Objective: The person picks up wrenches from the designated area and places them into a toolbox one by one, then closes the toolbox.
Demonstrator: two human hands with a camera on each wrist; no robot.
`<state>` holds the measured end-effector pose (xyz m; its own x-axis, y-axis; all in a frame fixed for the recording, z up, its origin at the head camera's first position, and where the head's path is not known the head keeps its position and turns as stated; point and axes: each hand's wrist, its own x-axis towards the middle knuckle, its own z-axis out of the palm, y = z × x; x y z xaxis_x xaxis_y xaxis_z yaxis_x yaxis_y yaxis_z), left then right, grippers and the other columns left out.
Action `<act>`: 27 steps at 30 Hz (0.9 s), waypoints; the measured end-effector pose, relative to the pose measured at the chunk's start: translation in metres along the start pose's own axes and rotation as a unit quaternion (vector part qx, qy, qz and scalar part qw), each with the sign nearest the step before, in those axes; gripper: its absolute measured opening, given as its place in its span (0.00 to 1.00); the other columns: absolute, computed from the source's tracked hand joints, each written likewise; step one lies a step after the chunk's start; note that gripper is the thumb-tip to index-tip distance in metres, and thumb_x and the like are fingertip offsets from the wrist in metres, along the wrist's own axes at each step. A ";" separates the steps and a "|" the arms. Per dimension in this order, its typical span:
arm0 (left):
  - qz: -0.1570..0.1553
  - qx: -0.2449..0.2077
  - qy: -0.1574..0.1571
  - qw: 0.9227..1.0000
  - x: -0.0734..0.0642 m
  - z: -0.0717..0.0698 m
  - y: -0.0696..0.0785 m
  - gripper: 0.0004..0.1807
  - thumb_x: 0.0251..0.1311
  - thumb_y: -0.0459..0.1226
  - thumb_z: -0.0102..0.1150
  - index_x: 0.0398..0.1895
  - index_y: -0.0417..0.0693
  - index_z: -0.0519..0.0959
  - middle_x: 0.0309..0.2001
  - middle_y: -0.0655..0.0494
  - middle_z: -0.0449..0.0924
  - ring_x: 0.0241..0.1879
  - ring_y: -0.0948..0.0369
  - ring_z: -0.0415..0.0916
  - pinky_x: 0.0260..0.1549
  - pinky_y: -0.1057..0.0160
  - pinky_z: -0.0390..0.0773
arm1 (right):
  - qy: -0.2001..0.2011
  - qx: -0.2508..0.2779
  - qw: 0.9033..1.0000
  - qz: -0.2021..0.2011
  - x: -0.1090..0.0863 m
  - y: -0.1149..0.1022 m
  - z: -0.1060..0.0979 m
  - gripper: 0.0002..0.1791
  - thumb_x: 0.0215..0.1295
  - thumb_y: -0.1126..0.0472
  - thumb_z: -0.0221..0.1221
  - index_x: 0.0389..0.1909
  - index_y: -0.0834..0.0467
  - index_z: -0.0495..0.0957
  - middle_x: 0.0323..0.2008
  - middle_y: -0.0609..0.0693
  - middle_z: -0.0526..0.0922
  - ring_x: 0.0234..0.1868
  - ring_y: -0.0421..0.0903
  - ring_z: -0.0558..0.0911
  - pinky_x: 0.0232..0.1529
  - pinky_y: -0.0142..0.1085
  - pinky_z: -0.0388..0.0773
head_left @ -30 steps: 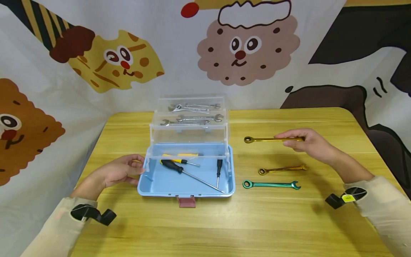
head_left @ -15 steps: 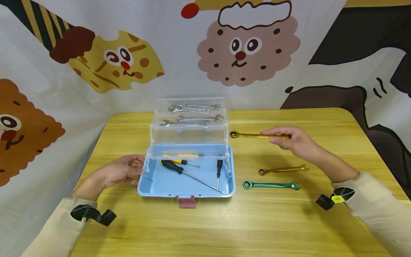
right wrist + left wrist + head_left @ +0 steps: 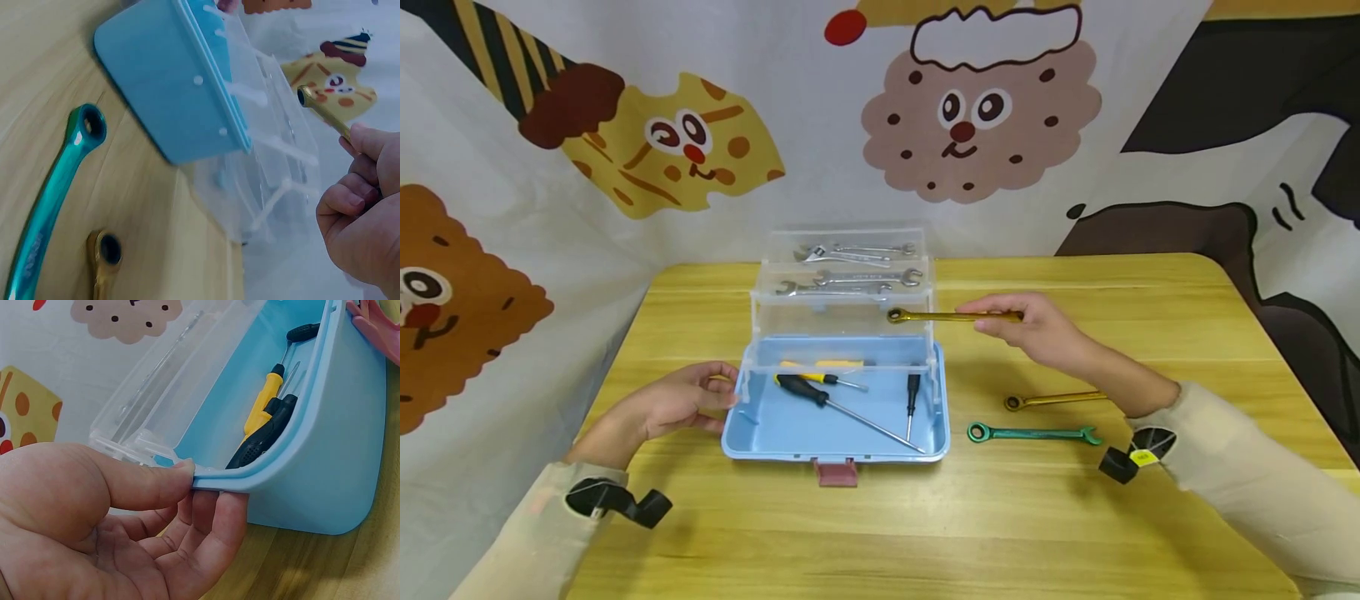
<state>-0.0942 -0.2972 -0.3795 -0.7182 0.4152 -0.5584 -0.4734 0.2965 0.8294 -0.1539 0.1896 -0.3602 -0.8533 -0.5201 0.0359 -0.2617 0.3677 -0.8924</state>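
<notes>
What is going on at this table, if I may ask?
A person's right hand holds a gold wrench up off the table; in the head view its ring end overlaps the clear trays. The left hand pinches the edge of the open blue toolbox. Screwdrivers lie in its bottom and silver wrenches in the trays, while a green wrench and a second gold wrench lie to its right.

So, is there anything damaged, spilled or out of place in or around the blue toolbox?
Nothing looks damaged or spilled. Slightly untidy: the larger black-handled screwdriver lies diagonally in the blue toolbox, while a green ratcheting combination wrench and a gold one lie loose on the table beside it.
</notes>
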 end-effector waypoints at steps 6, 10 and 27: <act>0.000 0.002 -0.001 1.000 0.000 0.000 -0.001 0.16 0.73 0.29 0.53 0.57 0.32 0.62 0.43 0.50 0.77 0.43 0.57 0.80 0.44 0.55 0.85 | -0.016 0.022 0.999 -0.017 0.016 -0.011 0.020 0.15 0.74 0.65 0.59 0.58 0.61 0.82 0.58 0.55 0.83 0.45 0.51 0.80 0.43 0.32 0.79; 0.001 0.002 -0.001 1.000 0.000 0.000 -0.001 0.16 0.73 0.29 0.53 0.57 0.32 0.62 0.43 0.50 0.77 0.43 0.57 0.80 0.44 0.55 0.85 | -0.021 0.032 0.999 -0.023 0.026 -0.017 0.034 0.15 0.73 0.66 0.59 0.58 0.63 0.82 0.58 0.55 0.83 0.46 0.55 0.81 0.43 0.31 0.80; 0.002 0.004 0.001 1.000 -0.001 0.000 0.000 0.17 0.73 0.29 0.53 0.59 0.31 0.62 0.44 0.50 0.77 0.44 0.56 0.80 0.45 0.55 0.85 | -0.033 -0.044 0.998 -0.041 0.056 -0.035 0.079 0.16 0.74 0.64 0.59 0.59 0.63 0.81 0.59 0.57 0.82 0.15 0.40 0.65 0.21 0.32 0.69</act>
<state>-0.0934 -0.2971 -0.3790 -0.7205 0.4154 -0.5553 -0.4664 0.3023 0.8313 -0.1567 0.0861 -0.3624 -0.7971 -0.5991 0.0751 -0.3699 0.3862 -0.8450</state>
